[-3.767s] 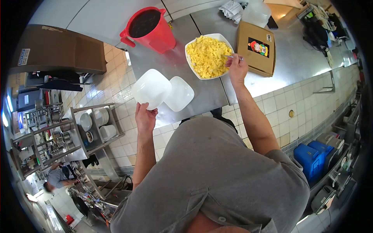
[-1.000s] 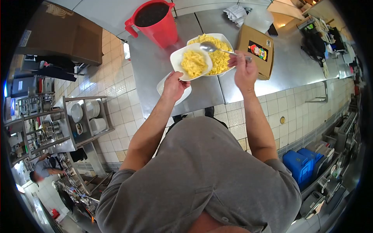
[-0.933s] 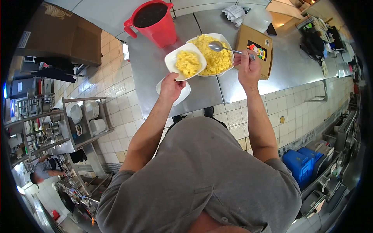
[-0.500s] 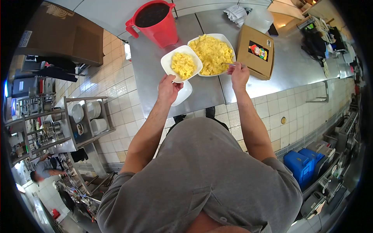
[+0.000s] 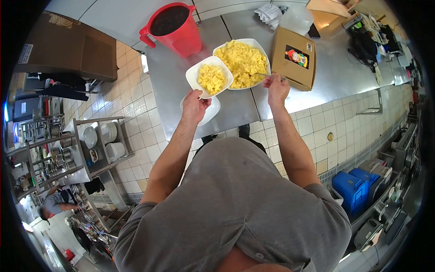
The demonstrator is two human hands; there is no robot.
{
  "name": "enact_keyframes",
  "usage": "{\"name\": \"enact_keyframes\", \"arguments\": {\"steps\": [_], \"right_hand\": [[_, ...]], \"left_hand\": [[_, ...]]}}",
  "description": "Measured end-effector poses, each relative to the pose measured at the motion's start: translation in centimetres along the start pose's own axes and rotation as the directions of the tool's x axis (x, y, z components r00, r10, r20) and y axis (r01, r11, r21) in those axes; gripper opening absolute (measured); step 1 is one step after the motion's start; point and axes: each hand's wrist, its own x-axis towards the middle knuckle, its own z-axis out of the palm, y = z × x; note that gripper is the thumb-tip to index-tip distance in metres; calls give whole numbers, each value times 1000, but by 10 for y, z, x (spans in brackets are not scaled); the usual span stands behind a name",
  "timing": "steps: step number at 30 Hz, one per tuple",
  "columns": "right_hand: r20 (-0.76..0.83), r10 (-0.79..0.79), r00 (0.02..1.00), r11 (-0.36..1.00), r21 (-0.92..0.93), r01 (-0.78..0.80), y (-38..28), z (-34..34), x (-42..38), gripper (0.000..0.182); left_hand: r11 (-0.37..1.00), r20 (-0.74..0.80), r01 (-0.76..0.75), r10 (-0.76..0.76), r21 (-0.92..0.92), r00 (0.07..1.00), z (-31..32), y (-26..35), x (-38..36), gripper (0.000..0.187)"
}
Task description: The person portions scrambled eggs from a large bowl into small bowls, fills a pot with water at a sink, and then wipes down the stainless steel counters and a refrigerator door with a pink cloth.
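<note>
My left hand [image 5: 195,106] grips the near edge of a small white bowl [image 5: 193,78] with yellow scrambled egg [image 5: 212,79] in it. Beneath that hand, partly covered, an empty-looking white bowl [image 5: 212,112] rests on the steel table. My right hand [image 5: 276,89] is closed on the handle of a metal utensil [image 5: 263,75], whose far end lies in the egg heap [image 5: 242,61] of the large white bowl [image 5: 267,54]. The small bowl is held right beside the large one, at its left.
A red jug [image 5: 186,41] of dark liquid stands at the back left of the steel table [image 5: 167,109]. Right of the large bowl lies a cardboard box [image 5: 290,68], with clear plastic containers [image 5: 297,20] behind it. Another person [image 5: 54,201] is far off at left.
The view has shifted slightly, so the table items appear a little further left. Both hands keep their holds, and the small bowl sits slightly lower relative to the large one.
</note>
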Motion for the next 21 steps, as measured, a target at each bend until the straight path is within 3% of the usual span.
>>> {"name": "enact_keyframes", "arguments": {"steps": [4, 11, 13, 14, 16, 19, 21], "right_hand": [[87, -171, 981, 953, -239, 187, -22, 2, -1, 24], [11, -45, 999, 999, -16, 45, 1, 9, 12, 24], [141, -222, 965, 950, -191, 246, 3, 14, 7, 23], [141, -222, 965, 950, -190, 246, 0, 14, 5, 23], [303, -456, 837, 736, -400, 546, -11, 14, -1, 21], [294, -548, 783, 658, -427, 621, -34, 13, -6, 21], [298, -517, 803, 727, -342, 595, -33, 16, -7, 20]], "left_hand": [[1000, 11, -9, 9, 3, 1000, -2, 0, 2, 27], [1000, 18, -17, 17, -8, 1000, -1, 1, 4, 26], [1000, 30, -17, 16, 14, 999, -2, 2, 4, 26], [1000, 24, -15, 15, 22, 1000, -2, 3, 5, 26], [999, 15, -14, 14, 30, 1000, -4, 5, 4, 26], [999, 7, -35, 34, 30, 999, -7, 9, 2, 27], [999, 13, -46, 45, 24, 999, -11, 10, 1, 27]]}}
